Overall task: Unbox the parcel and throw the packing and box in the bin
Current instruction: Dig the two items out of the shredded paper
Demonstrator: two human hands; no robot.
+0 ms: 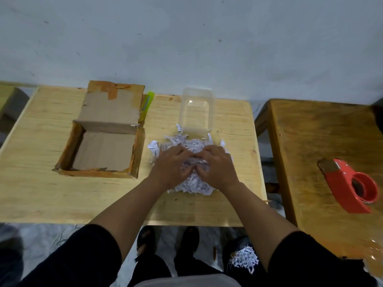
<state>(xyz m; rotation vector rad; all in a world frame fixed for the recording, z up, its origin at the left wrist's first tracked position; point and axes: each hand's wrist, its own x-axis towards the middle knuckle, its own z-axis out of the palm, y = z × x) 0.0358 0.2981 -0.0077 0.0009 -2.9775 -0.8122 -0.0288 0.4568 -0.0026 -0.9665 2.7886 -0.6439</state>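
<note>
Gathering is the step: left hand and right hand grip the white shredded-paper packing on the tabletop, at 3 o'clock from the emptied cardboard box; next, probably carrying it to the dark bin at 6 o'clock.

- The left hand and right hand cover the middle of the paper shreds, so what the fingers do in there cannot be seen.
- The box flap hides part of the green cutter.
- The right arm covers part of the bin on the floor.
- The second bench is cut off at the right edge.
- The tape holder is blurry.
- The shoes are dark and hard to make out.
</note>
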